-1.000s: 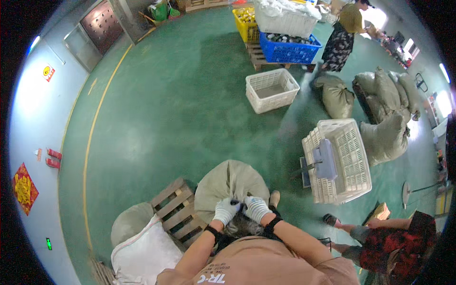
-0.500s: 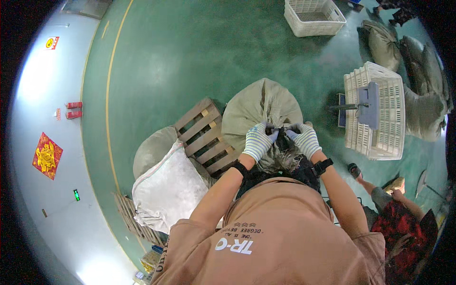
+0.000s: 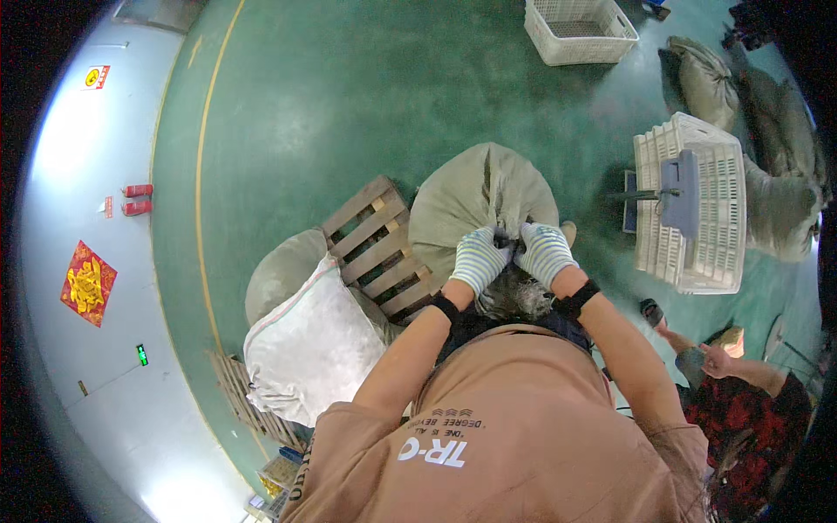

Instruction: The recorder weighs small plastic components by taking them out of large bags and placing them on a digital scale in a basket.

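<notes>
Head view: A worker's left hand (image 3: 482, 259) and right hand (image 3: 545, 253) meet at the gathered neck of a bulging olive-grey sack (image 3: 479, 187).
Fingers: Both sets clasp the bunched fabric from opposite sides, tips close together; what lies between them is hidden.
Gloves: Knit fabric, white with coloured stripes.
Sack: It swells directly ahead of the fingers, rounded and woven-looking, its pleats running lengthwise into the grip; neither hand is clearly nearer.
Tail: Crumpled, slightly glossy material (image 3: 514, 301) spreads from the fingers back toward the brown T-shirt (image 3: 532, 383).
Pallet: Left of the fingers, flat wooden slats make up a pallet (image 3: 384, 248); farther left and nearer the body slumps a white sack (image 3: 309, 340).
Crates: Well right of the fingers, white lattice-sided crates (image 3: 719, 213) rise from the smooth green floor (image 3: 288, 157).
</notes>
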`<state>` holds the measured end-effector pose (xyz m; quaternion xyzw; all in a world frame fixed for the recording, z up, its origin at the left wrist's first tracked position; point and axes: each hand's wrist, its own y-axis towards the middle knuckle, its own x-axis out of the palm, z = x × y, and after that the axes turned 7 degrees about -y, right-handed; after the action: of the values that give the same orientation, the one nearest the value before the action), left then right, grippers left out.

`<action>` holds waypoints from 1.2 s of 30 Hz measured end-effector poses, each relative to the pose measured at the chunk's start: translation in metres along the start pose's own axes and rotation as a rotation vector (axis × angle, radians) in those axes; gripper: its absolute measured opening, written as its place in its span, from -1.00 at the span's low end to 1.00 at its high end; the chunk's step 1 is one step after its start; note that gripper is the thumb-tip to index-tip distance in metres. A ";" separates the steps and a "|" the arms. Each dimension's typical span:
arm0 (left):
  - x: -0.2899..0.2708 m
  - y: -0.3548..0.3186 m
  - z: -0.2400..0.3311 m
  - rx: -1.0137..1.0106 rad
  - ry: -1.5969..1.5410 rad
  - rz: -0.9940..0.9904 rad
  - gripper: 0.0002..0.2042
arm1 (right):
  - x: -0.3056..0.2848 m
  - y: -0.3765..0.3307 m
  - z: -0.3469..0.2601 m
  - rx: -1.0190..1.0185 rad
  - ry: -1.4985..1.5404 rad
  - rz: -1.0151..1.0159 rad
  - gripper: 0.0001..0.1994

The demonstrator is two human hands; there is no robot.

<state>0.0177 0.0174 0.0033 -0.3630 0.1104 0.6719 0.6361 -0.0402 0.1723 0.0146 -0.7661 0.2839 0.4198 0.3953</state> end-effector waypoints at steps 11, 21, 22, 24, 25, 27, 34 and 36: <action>-0.007 0.004 -0.012 -0.169 -0.136 -0.069 -0.60 | 0.001 -0.024 0.022 0.016 0.574 0.033 -0.62; 0.000 0.006 -0.001 -0.144 -0.015 -0.018 -0.59 | -0.001 -0.003 0.007 -0.171 0.116 0.065 -0.76; 0.000 0.008 -0.003 -0.174 -0.060 -0.033 -0.58 | 0.000 -0.002 0.009 -0.280 0.114 0.120 -0.78; -0.006 0.011 -0.008 -0.246 -0.090 -0.047 -0.56 | 0.003 -0.006 0.012 -0.305 0.159 0.138 -0.79; -0.010 0.013 -0.010 -0.307 -0.116 -0.079 -0.55 | 0.004 -0.010 0.014 -0.337 0.209 0.199 -0.79; -0.017 0.013 -0.012 -0.330 -0.123 -0.067 -0.51 | 0.006 -0.016 0.014 -0.337 0.209 0.140 -0.80; -0.020 0.001 0.006 -0.371 -0.415 -0.075 -0.60 | 0.006 -0.018 0.011 0.120 0.597 0.302 -0.79; -0.022 -0.003 0.003 -0.384 -1.017 -0.082 -0.70 | 0.014 -0.010 0.023 0.216 0.633 0.195 -0.79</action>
<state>0.0184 0.0023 0.0204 -0.1058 -0.3500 0.7455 0.5572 -0.0354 0.1956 -0.0017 -0.7814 0.5068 0.1649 0.3245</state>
